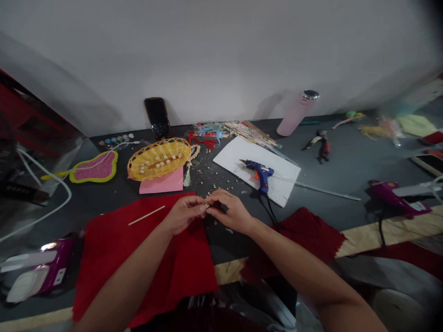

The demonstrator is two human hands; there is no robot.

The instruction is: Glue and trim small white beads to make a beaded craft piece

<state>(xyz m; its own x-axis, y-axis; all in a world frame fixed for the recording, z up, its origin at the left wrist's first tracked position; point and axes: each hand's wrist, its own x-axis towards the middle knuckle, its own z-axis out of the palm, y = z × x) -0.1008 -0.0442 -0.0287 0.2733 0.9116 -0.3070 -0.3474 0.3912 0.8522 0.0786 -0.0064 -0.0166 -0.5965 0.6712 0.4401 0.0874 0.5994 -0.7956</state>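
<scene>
My left hand (pixel 183 213) and my right hand (pixel 230 211) meet over the dark table, fingertips pinched together on a tiny pale bead-like piece (pixel 206 206) that is too small to name. Both hands hover above the edge of a red cloth (pixel 138 258). A thin wooden stick (pixel 146 215) lies on that cloth to the left of my left hand. Small pale beads are scattered on the table (pixel 214 177) just beyond my fingers.
A yellow wicker basket (pixel 159 159) with beads sits on pink paper (pixel 162 183). A blue glue gun (pixel 259 173) lies on white paper (pixel 238 159). Also present: a phone (pixel 157 117), a pink bottle (pixel 297 113), pliers (pixel 321 145), purple tools (pixel 394 193) (pixel 34 269), more red cloth (pixel 304 235).
</scene>
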